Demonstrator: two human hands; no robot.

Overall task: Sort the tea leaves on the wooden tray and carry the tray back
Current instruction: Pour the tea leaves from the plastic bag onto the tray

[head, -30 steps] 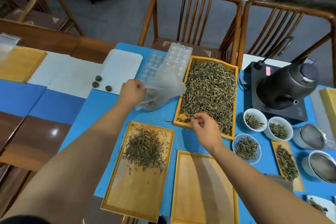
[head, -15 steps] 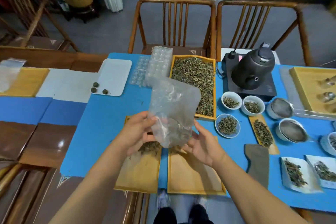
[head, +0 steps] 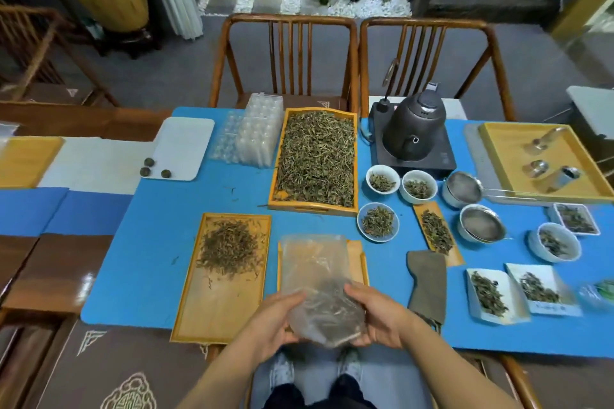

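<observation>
Both hands hold a clear plastic bag (head: 317,279) at the table's near edge. My left hand (head: 275,325) grips its lower left side and my right hand (head: 378,317) its lower right. The bag's bottom holds a little tea. It hangs over a wooden tray (head: 360,262) and hides most of it. To the left lies a second wooden tray (head: 206,309) with a loose heap of tea leaves (head: 229,247). Farther back stands a deeper wooden tray (head: 312,207) full of tea leaves (head: 317,158).
A blue mat (head: 159,242) covers the table. A dark kettle (head: 415,131) on its base, white bowls of tea (head: 378,221), strainers (head: 481,224), a grey cloth (head: 427,285) and paper dishes (head: 491,295) crowd the right. Clear blister trays (head: 255,136) and a white tray (head: 179,148) sit back left. Two chairs (head: 289,56) stand behind.
The left hand lifted the bag off the table, the right hand left the full tray and joined it, and both brought the bag down toward me. The view pulled back.
</observation>
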